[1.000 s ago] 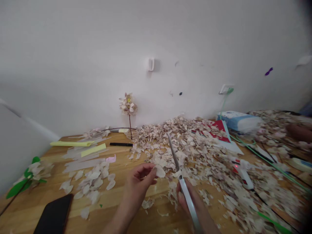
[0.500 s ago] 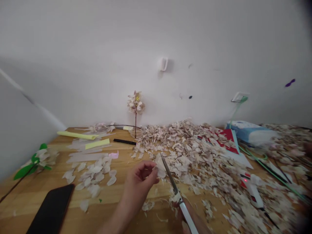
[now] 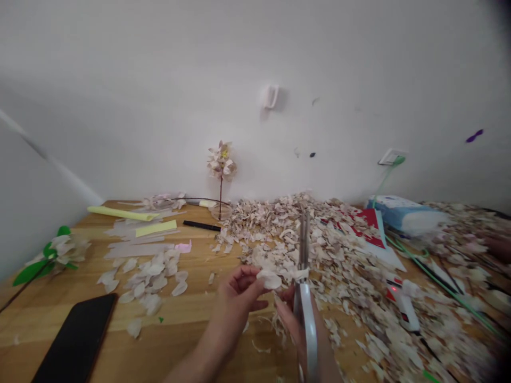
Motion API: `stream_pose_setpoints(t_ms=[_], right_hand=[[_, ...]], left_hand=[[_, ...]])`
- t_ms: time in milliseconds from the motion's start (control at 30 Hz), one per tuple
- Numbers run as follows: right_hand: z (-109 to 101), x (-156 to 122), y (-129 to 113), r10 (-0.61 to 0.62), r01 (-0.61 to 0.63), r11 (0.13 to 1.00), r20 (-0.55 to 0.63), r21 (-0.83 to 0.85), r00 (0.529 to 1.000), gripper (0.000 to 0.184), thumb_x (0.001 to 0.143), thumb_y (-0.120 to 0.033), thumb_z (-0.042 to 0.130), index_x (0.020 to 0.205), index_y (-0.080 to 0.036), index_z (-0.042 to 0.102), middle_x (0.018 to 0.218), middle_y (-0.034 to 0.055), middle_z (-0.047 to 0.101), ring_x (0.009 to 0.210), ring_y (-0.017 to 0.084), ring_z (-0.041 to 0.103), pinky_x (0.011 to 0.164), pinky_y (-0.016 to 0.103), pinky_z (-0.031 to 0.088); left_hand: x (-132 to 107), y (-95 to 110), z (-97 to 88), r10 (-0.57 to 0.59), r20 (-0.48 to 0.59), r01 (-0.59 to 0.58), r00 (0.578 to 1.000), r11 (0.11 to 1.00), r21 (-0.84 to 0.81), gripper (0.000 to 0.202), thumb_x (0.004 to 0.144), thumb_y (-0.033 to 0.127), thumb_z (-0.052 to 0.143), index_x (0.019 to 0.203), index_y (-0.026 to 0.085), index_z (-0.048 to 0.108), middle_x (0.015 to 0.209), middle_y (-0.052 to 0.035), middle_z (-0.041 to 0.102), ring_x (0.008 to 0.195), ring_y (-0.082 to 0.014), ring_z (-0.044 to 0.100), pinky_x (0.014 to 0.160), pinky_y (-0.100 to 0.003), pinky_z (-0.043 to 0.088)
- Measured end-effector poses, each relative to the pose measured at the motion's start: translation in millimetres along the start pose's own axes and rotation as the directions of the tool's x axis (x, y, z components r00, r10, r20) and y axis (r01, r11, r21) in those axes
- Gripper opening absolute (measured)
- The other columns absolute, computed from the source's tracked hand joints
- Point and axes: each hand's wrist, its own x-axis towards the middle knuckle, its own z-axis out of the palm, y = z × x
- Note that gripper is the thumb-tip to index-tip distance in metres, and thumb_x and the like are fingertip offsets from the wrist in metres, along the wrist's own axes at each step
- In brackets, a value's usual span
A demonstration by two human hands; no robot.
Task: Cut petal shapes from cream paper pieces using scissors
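A: What's in the left hand [image 3: 235, 303]?
B: A petal [image 3: 269, 280], pinched at one edge between thumb and finger. It's thin, pale and roughly oval, held over the near edge of the pile [image 3: 275, 218].
A: What's the pile made of?
B: Papery off-white scraps with brownish tints, curled and jagged, heaped loosely across the smooth, wood-grained table [image 3: 147, 340].
A: And the right hand [image 3: 295, 319]?
B: Closed around the scissors [image 3: 308, 319], at the near side of the pile. The slim metal blades point into it, lying close together; the handle is smooth and shiny. The fingertips come near the petal, but I can't tell whether they touch it.
A: What's left of the pile?
B: Loose petals [image 3: 155, 274], thin and rounded, in a cluster. Behind those, long pale strips [image 3: 139, 250], with flat yellow paper [image 3: 156, 229] on top. A slender black pen [image 3: 202, 225] lies just beside the pile; the phone [image 3: 75, 340], a dark flat slab, is well apart.
A: Anything upright?
B: A flower [image 3: 222, 161], many-petalled on a thin brown stem, at the pile's back left.
A: And on the right?
B: A white tool [image 3: 407, 308] with a red light, among the pile's scraps.
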Motion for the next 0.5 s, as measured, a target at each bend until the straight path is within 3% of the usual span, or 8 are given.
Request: stream_pose_setpoints(t_ms=[167, 300, 500], right_hand=[[-2, 17, -17, -0.009, 0.010, 0.999, -0.049, 0.032, 0.999, 0.021, 0.067, -0.035, 0.062, 0.076, -0.024, 0.046, 0.060, -0.0047, 0.058, 0.044, 0.012, 0.052, 0.041, 0.024, 0.040], [-4, 21, -21, 0.003, 0.000, 0.999, -0.069, 0.046, 0.998, 0.020, 0.068, -0.033, 0.060, 0.076, -0.023, 0.045, 0.068, -0.0011, 0.062, 0.050, 0.014, 0.056, 0.046, 0.025, 0.045], [-10, 27, -21, 0.047, -0.047, 0.998, -0.004, 0.032, 0.999, 0.022, 0.064, -0.030, 0.066, 0.075, -0.023, 0.049, 0.064, -0.0032, 0.060, 0.051, 0.013, 0.055, 0.050, 0.025, 0.047]], left_hand=[[-1, -4, 1.9, -0.035, 0.014, 0.035, 0.999, 0.998, 0.043, 0.033, 0.053, 0.033, 0.077, 0.074, 0.015, 0.060, 0.070, -0.0040, 0.071, 0.069, -0.0184, 0.067, 0.060, -0.026, 0.051], [-2, -6, 3.6, -0.075, 0.065, 0.070, 0.995, 0.994, 0.080, 0.033, 0.056, 0.033, 0.075, 0.079, 0.014, 0.060, 0.079, -0.0076, 0.072, 0.079, -0.0209, 0.067, 0.061, -0.025, 0.051], [0, 0, -1.0, -0.087, 0.117, 0.068, 0.989, 0.985, 0.157, 0.032, 0.061, 0.036, 0.069, 0.085, 0.017, 0.062, 0.094, -0.0088, 0.068, 0.087, -0.0253, 0.064, 0.059, -0.031, 0.053]])
